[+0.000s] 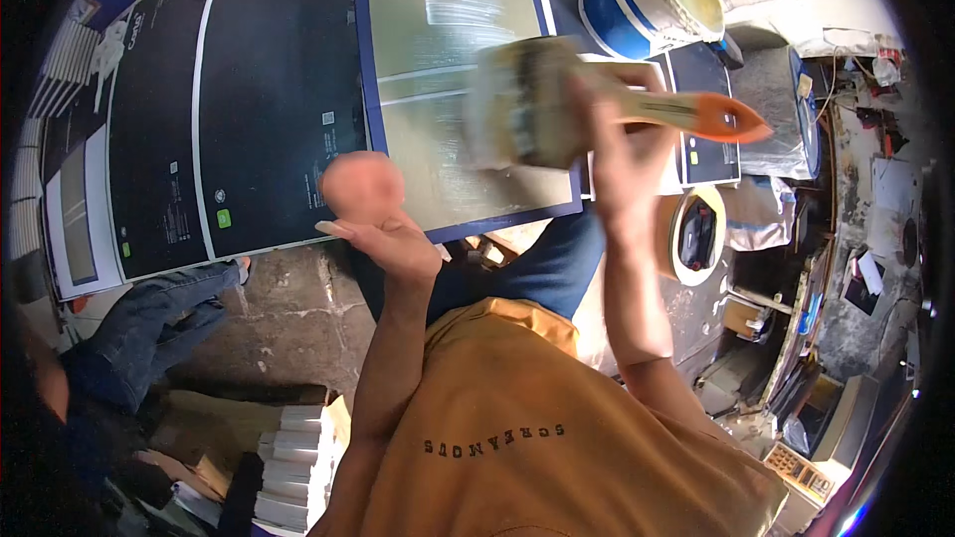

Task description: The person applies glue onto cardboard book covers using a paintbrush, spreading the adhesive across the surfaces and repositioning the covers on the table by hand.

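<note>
My right hand [622, 144] is wrapped round the handle of a wide paintbrush [537, 104]. The handle ends in an orange tip, and motion blurs the pale bristles on the left. Beneath the brush lies a beige sheet with a dark blue border [428, 154], its upper part streaked with wet-looking white strokes. Over the sheet's lower left edge hovers my left hand [383, 234], thumb pointing left. A pinkish blur covers its fingers, so their pose is hidden.
Dark printed boards [274, 89] cover the table under the sheet. A blue-and-white bucket [642, 5] leans at the back right. Below the table's right edge sits a round pale container [686, 244]. Another person's jeans-clad leg [159, 323] is at left, near stacked white bundles [288, 467].
</note>
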`<state>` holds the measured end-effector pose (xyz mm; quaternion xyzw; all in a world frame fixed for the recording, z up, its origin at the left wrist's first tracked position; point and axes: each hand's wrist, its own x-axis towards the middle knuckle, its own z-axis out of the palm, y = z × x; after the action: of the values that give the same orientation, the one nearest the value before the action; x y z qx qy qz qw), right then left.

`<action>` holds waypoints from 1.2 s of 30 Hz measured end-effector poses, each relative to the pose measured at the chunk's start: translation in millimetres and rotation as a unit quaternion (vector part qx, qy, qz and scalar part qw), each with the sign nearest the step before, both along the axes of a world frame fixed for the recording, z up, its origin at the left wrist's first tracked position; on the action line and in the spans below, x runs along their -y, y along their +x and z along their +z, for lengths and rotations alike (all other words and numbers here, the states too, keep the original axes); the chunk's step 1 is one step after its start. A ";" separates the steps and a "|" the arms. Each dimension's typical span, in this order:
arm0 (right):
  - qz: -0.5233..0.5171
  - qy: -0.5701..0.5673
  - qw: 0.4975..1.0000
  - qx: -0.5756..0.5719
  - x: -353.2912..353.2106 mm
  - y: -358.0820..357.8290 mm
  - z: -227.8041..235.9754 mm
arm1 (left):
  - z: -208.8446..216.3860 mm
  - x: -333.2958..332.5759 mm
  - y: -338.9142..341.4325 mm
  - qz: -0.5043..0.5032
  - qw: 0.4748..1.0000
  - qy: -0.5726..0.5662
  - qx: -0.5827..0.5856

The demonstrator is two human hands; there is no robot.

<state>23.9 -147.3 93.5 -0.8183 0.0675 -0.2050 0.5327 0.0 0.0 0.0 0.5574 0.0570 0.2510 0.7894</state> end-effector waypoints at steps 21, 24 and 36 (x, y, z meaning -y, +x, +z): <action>-0.009 -0.197 0.978 -0.069 57.7 -56.2 -2.6 | 3.3 5.2 -7.1 -0.005 0.999 -0.005 -0.047; -0.066 -0.188 0.976 -0.093 75.6 -59.9 26.6 | 7.3 6.7 -6.7 -0.011 0.998 -0.013 -0.054; -0.079 -0.251 0.961 -0.086 117.7 -54.6 44.6 | 5.4 8.9 -4.1 -0.017 0.999 0.005 -0.050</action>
<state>-30.7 -265.0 138.1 -0.9325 0.1233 -0.1856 0.2844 -4.1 -8.9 5.4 0.5744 0.0855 0.2097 0.7866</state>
